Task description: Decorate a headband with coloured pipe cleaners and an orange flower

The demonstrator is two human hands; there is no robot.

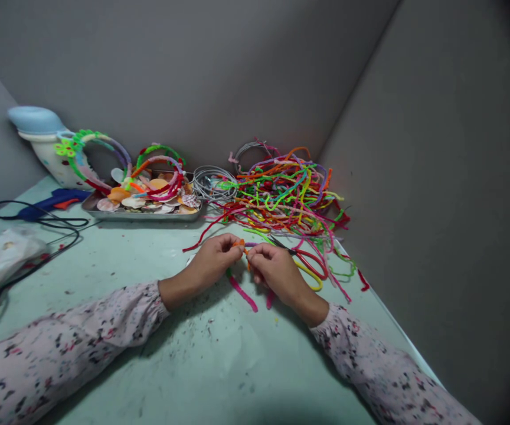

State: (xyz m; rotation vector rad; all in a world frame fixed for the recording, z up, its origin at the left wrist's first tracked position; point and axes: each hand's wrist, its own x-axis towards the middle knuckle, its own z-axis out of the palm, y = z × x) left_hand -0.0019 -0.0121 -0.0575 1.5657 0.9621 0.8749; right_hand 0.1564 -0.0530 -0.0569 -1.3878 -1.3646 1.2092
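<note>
Over the middle of the table, my left hand (217,257) and my right hand (277,268) meet, fingertips pinched close together. Between them shows an orange pipe cleaner (239,243), gripped from both sides. A pink pipe cleaner end (244,294) hangs below my left fingers, and a second pink bit shows under my right hand. A short purple stretch is visible between the hands; how these pieces join is hidden by my fingers. Scissors (312,264) with red and yellow handles lie just right of my right hand.
Behind my hands lies a tangled heap of colourful pipe cleaners (285,189). Left of it are a wire coil (214,183) and a metal tray (144,216) of shells with fuzzy headbands (100,141). A white container with a blue lid (38,121), a black cable (71,242) and a plastic bag (9,251) occupy the left.
</note>
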